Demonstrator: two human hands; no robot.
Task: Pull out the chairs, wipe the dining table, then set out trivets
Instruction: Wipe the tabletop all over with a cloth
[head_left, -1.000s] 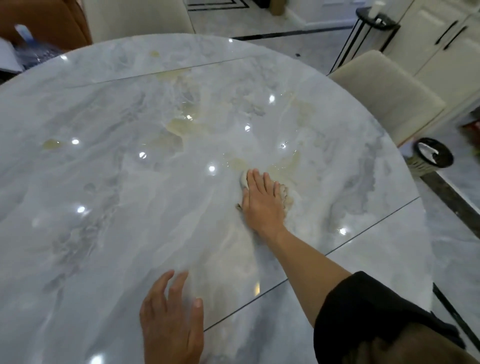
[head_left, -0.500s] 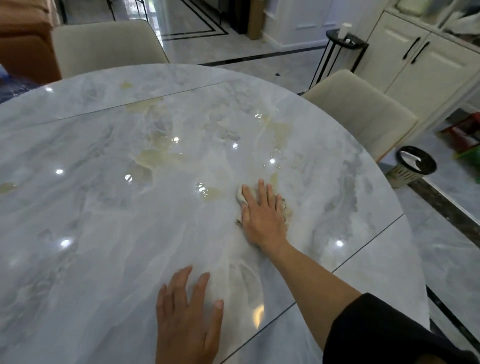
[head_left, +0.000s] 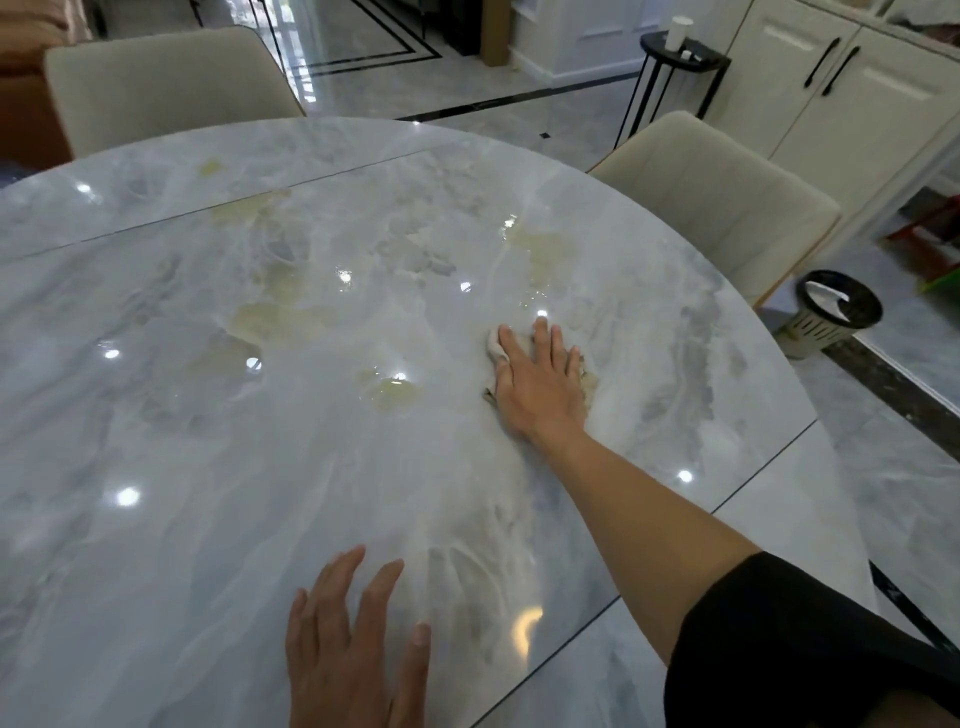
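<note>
Both palms down on table (head_left: 208, 519). Right hand (head_left: 540, 384) flat, fingers straight, presses cloth (head_left: 496, 345) toward right edge, spreading pressure for wiping. Left hand (head_left: 353, 639) splayed wide by near edge, holds nothing, likely bracing reach. Yellowish smears (head_left: 389, 395) mid-table, unwiped.

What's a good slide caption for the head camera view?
Right hand presses a cloth flat on the stained marble table while the left hand rests flat nearby.

A home dining room; marble dining table (head_left: 208, 467), cream chairs (head_left: 717, 197), white cabinets (head_left: 831, 78)
</note>
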